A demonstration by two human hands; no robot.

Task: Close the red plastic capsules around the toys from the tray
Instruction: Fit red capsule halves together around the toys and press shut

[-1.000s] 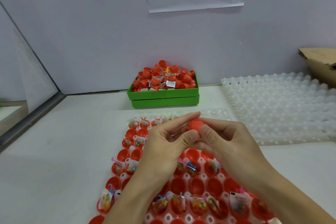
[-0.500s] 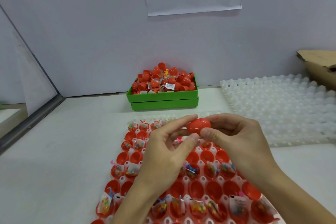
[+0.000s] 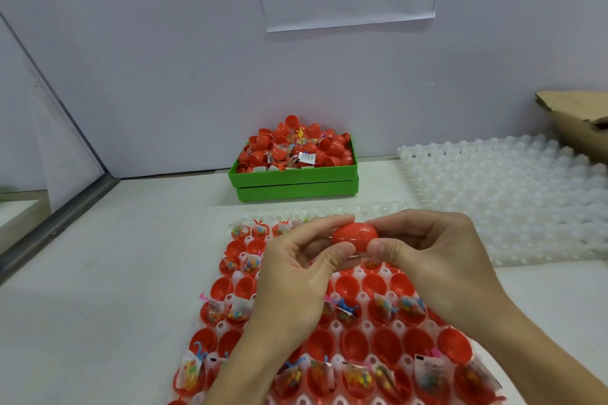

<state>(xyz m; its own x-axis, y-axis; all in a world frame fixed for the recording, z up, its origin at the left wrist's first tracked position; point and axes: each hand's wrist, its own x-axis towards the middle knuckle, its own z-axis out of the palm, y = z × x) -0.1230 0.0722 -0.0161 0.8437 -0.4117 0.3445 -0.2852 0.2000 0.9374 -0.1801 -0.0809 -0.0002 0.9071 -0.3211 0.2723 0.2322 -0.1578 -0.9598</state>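
One head-worn wide-angle view looks forward and down from close above the white tray (image 3: 365, 325) of red capsule halves, facing the grey wall (image 3: 164, 59) where the green bin (image 3: 296, 179) sits farther off.

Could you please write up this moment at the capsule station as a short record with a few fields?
Held item: red capsule, its two halves brought together, seam visible
Left hand: pinches the capsule's left end
Right hand: pinches the capsule's right end
Working tray: white, under the hands, holding open red halves, some with bagged toys
Green bin: at the back wall, heaped with red capsule parts and toy bags
White trays: stacked to the right, no capsules in them
Cardboard box: far right, partly out of frame
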